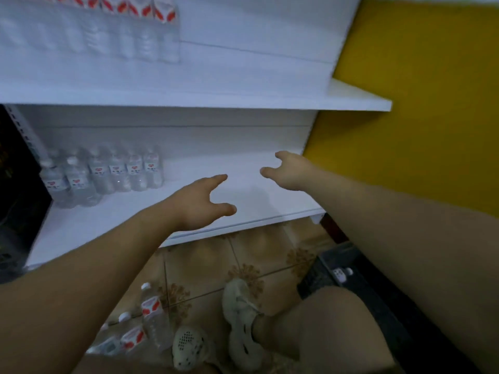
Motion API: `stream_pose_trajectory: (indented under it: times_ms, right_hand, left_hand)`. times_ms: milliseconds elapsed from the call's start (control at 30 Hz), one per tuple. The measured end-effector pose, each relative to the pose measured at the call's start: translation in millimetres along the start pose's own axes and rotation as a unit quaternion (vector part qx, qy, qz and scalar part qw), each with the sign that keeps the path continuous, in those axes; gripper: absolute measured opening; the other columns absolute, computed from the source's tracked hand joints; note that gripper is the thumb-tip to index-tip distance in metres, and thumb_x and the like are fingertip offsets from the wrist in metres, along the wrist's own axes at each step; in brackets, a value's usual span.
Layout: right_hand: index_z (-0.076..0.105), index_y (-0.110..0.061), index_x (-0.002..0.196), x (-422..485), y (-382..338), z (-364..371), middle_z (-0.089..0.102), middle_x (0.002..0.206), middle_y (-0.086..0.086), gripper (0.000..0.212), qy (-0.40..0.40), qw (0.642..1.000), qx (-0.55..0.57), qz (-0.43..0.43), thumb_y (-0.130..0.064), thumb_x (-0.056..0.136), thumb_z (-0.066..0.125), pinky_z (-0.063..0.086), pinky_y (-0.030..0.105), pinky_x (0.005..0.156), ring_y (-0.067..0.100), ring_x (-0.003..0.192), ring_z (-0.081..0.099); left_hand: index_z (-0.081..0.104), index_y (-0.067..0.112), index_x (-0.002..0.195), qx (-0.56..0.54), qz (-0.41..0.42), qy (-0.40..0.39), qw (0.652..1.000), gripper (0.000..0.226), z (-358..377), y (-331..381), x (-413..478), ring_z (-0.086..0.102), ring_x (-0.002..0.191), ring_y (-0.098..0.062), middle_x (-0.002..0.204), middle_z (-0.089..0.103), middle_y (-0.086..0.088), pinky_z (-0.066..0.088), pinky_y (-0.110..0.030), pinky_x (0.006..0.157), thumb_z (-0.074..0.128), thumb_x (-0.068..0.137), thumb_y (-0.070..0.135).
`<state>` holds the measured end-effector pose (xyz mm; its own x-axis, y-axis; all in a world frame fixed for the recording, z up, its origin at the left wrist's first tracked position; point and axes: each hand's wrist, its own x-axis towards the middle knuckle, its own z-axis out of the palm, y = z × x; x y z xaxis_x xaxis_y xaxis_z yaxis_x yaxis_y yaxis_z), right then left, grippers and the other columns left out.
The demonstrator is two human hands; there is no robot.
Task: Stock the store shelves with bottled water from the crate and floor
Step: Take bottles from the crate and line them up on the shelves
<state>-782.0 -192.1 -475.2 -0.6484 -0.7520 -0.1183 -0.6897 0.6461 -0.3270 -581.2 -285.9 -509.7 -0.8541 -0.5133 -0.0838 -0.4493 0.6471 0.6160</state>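
Note:
Both my arms reach out over the lower white shelf point(113, 225). My left hand point(201, 202) hovers above its front part, fingers spread and holding nothing. My right hand point(290, 171) is further back and to the right, also spread and empty. Several clear water bottles with red-and-white labels point(108, 175) stand in rows at the left of this shelf. More of the same bottles point(129, 31) stand on the upper shelf point(243, 99). A few bottles point(152, 317) lie and stand on the tiled floor near my feet.
A dark crate point(337, 268) sits on the floor at the right with one bottle cap point(341, 273) showing in it. A yellow wall point(418, 103) borders the shelves on the right. My two pale shoes point(240, 317) rest on the patterned tiles below the shelf.

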Motion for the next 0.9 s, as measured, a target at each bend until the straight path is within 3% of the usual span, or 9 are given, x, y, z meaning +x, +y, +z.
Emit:
stream_pose_trajectory:
  times_ms: [233, 433, 633, 767, 900]
  right_hand:
    - [0.019, -0.013, 0.154, -109, 89, -76, 0.023, 0.16, 0.008, 0.076, 0.088, 0.99, 0.017, 0.11, -0.051, 0.096, 0.05, 0.036, 0.038, 0.108, 0.031, 0.141, 0.032]
    - [0.009, -0.017, 0.156, -203, 187, -93, 0.019, 0.161, 0.008, 0.078, 0.083, 0.963, 0.0, 0.258, -0.052, 0.098, 0.046, 0.042, 0.041, 0.102, 0.032, 0.137, 0.038]
    - [0.009, -0.013, 0.156, -268, 271, -76, 0.017, 0.161, 0.01, 0.078, 0.066, 0.93, 0.035, 0.36, -0.051, 0.099, 0.045, 0.039, 0.041, 0.106, 0.033, 0.139, 0.033]
    - [0.011, -0.013, 0.156, -277, 311, -54, 0.019, 0.161, 0.01, 0.081, 0.036, 0.907, 0.07, 0.413, -0.054, 0.097, 0.047, 0.041, 0.04, 0.105, 0.034, 0.138, 0.035]
    - [0.008, -0.013, 0.156, -260, 335, -35, 0.024, 0.158, 0.011, 0.08, 0.003, 0.896, 0.096, 0.433, -0.053, 0.098, 0.046, 0.045, 0.04, 0.101, 0.032, 0.129, 0.044]
  left_hand:
    - [0.017, 0.031, 0.152, 0.064, 0.15, -0.052, 0.985, 0.077, 24, 140, -17, 0.021, 0.145, -0.016, 0.159, 0.019, 0.007, 0.022, -0.032, 0.113, 0.058, 0.09, 0.049]
    - [0.013, 0.027, 0.153, 0.106, 0.24, -0.161, 0.952, 0.078, 88, 236, -18, 0.019, 0.146, -0.019, 0.161, 0.014, 0.003, 0.023, -0.032, 0.114, 0.056, 0.092, 0.047]
    - [0.012, 0.028, 0.153, 0.124, 0.259, -0.261, 0.922, 0.08, 164, 273, -9, 0.026, 0.143, -0.02, 0.16, 0.016, 0.003, 0.031, -0.035, 0.112, 0.059, 0.091, 0.047]
    - [0.012, 0.035, 0.153, 0.132, 0.26, -0.326, 0.899, 0.086, 205, 270, 18, 0.031, 0.141, -0.02, 0.16, 0.018, 0.006, 0.036, -0.042, 0.11, 0.061, 0.085, 0.057]
    - [0.01, 0.031, 0.154, 0.124, 0.221, -0.347, 0.903, 0.086, 231, 264, 48, 0.028, 0.142, -0.023, 0.161, 0.013, 0.003, 0.036, -0.043, 0.11, 0.06, 0.088, 0.052]
